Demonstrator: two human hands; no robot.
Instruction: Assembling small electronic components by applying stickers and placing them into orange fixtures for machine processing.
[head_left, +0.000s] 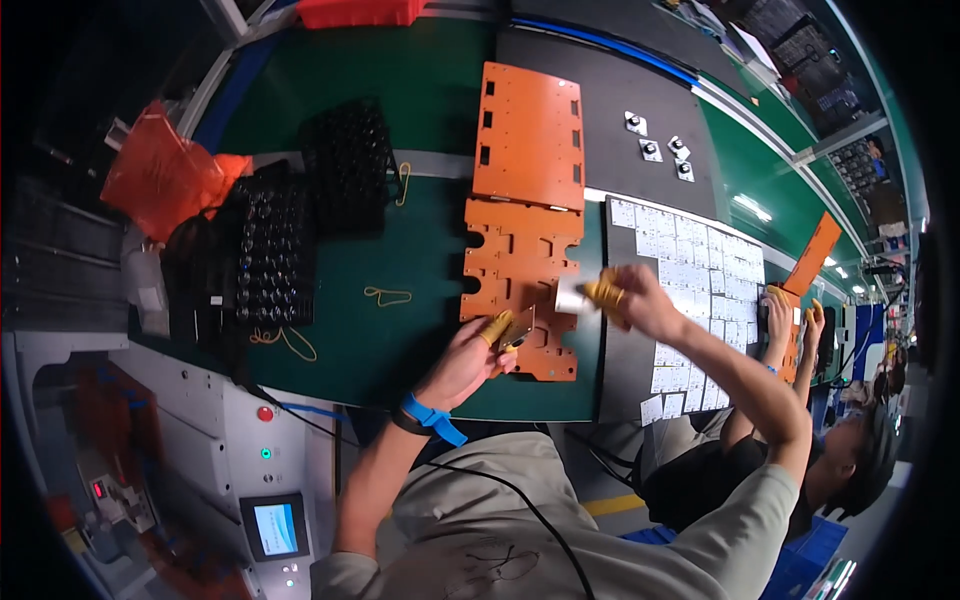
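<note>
My left hand point(473, 358) wears yellow finger cots and a blue wrist strap. It pinches a small brownish plate point(520, 325) with a dark part at its lower side, just over the near end of an orange fixture plate point(508, 240). To its right, my right hand point(632, 298), also in yellow finger cots and blurred by motion, closes on a small white board point(569, 297) at the fixture's right edge. An orange cover plate point(530, 130) with dark slots lies at the fixture's far end.
White boards point(690, 270) lie in rows on a dark mat at right. Beyond are several small plates with black round parts point(651, 150). Black trays point(275, 250), a red plastic bag point(160, 175) and rubber bands point(387, 296) lie left. A co-worker's hands point(778, 315) work at far right.
</note>
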